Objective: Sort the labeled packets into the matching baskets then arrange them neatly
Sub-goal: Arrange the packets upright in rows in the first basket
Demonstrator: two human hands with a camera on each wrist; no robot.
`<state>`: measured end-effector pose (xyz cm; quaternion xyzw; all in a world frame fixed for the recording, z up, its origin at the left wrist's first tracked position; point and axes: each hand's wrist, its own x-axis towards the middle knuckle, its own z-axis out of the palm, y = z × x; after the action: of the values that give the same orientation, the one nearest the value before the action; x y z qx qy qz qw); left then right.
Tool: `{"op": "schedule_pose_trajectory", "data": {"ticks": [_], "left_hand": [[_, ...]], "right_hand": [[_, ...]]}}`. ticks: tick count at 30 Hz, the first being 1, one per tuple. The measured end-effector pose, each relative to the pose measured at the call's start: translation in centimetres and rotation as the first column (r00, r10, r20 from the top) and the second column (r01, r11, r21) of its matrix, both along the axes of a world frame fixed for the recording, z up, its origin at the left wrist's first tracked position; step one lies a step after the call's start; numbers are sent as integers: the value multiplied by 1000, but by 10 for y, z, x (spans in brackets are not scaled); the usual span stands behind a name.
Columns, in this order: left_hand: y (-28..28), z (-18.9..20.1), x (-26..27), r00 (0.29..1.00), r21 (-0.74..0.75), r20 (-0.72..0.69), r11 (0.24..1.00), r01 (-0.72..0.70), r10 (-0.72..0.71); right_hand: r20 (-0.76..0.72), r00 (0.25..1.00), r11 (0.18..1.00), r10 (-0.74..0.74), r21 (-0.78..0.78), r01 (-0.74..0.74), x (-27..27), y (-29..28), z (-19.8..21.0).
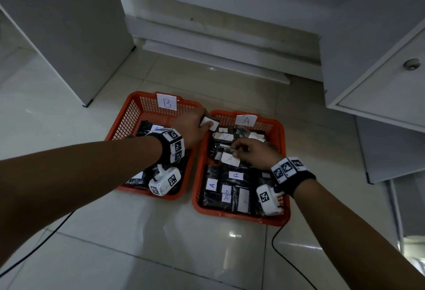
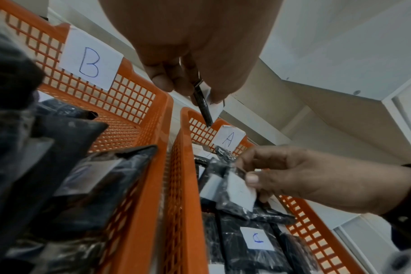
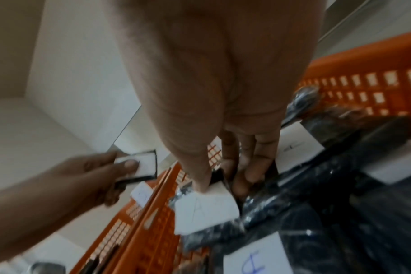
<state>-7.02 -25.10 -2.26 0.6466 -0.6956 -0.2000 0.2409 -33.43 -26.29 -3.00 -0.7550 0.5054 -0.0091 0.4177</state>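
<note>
The right hand (image 1: 257, 151) is nearest, over the middle of the A basket (image 1: 281, 133), thumb and fingers closed on the top edge of an A packet (image 1: 230, 159). That packet is raised a little and tilted above the others, its white label facing up. Farther and to the left, the left hand (image 1: 190, 126) pinches a second packet (image 1: 210, 124) by one end, thumb flat on its label. It is held in the air about over the two adjoining basket rims; its letter cannot be read in any view.

The packets look like dark crinkled plastic sleeves around a flat card, each with a paper label stuck on. They are probably light and fairly stiff, but the glossy film may slip. A pinch across an edge, clear of the label, should hold well and leave the letter readable.

Around the right hand's packet, more A packets (image 1: 226, 192) lie in rough rows on the near side and in a looser heap toward the far wall. The B basket (image 1: 128, 115) sits just left of the A basket, rims nearly touching, with dark packets (image 1: 147, 128) piled under the left forearm. Both baskets stand on a pale tiled floor (image 1: 161, 232), with white cabinets (image 1: 379, 78) beyond.
</note>
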Motion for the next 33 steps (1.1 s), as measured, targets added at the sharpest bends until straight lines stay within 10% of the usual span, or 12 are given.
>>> {"op": "schedule_pose_trajectory", "data": {"ticks": [14,27,33], "left_hand": [[0,-3,-1,1000,2,-12,1000,-12,12],[-1,5,-6,999,-14,-42,1000,-6,6],[-2,6,-7,999,-16,-32,1000,-4,3]], "right_hand": [[13,991,972,-134,-191,134,19,0,-21],[264,926,931,-271,317,182,-10,59,14],[126,984,976,-129,192,104,-9,72,-8]]}}
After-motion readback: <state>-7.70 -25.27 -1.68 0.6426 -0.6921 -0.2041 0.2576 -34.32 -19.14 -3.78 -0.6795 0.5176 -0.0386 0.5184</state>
